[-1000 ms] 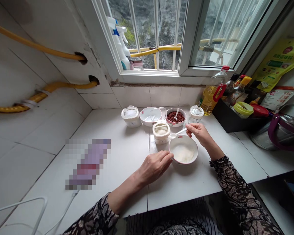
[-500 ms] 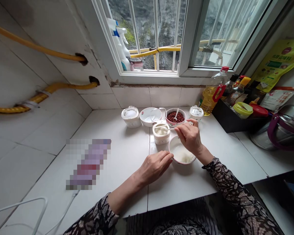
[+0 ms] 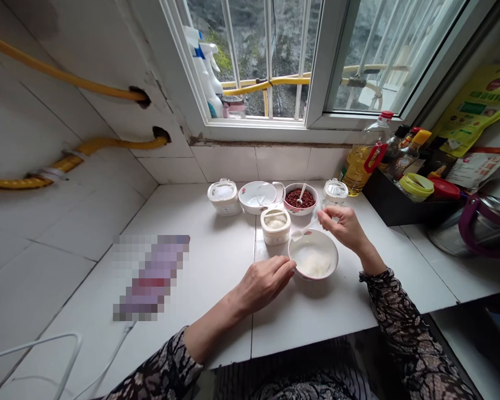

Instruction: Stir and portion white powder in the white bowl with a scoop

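Note:
My left hand (image 3: 266, 282) is closed on the near left rim of a white bowl (image 3: 321, 243), which holds a heap of white powder or grains (image 3: 316, 265). In my right hand (image 3: 345, 229) I pinch the handle of a white spoon (image 3: 299, 234). The spoon's head is over the bowl's far left rim and looks loaded with white stuff, though it is slightly blurred. Just left of the spoon stands an open cream tub (image 3: 275, 238) with white contents.
Along the back stand a lidded tub (image 3: 226, 208), a white bowl (image 3: 250, 208), a bowl of dark red beans (image 3: 299, 210) with a spoon, and a clear-lidded jar (image 3: 335, 189). An oil bottle (image 3: 358, 166) and a black condiment box (image 3: 394, 204) are at right; a blurred-out purple object (image 3: 154, 278) lies left.
My right hand has moved right, bringing the spoon from above the cream tub to the bowl's far left rim. My left hand has stayed on the bowl.

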`<state>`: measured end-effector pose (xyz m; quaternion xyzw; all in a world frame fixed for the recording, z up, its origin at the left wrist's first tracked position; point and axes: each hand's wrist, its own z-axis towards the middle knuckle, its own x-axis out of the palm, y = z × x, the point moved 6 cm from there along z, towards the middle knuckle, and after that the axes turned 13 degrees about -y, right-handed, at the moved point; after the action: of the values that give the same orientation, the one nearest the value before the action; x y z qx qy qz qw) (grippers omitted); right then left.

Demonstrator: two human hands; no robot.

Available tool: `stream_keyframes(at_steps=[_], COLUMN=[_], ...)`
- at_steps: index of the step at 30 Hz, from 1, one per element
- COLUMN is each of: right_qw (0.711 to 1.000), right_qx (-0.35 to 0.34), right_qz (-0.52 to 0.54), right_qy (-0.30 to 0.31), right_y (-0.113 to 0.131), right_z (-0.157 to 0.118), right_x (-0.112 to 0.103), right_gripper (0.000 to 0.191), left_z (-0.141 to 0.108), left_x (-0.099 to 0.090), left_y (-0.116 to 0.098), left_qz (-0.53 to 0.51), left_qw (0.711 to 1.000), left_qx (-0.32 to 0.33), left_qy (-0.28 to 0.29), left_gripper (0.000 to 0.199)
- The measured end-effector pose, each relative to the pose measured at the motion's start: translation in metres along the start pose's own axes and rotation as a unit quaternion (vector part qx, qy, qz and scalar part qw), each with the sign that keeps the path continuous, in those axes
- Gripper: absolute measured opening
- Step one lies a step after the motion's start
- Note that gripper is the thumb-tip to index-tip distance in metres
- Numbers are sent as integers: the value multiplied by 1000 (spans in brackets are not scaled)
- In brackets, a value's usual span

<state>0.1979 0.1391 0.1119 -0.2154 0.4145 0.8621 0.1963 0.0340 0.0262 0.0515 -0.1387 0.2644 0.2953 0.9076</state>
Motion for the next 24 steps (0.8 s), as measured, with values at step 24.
stream_keyframes(at_steps=[24], right_qw=[973], right_qx=[107], right_qz=[88], right_qy=[186], right_y=[-15], right_z=[-20], right_x=[25], right_gripper=[40], left_z=[-1], left_x=[0], left_y=[0], left_qz=[5], left_qw=[1000], left_qx=[-5], left_qy=[4], left_gripper=[18])
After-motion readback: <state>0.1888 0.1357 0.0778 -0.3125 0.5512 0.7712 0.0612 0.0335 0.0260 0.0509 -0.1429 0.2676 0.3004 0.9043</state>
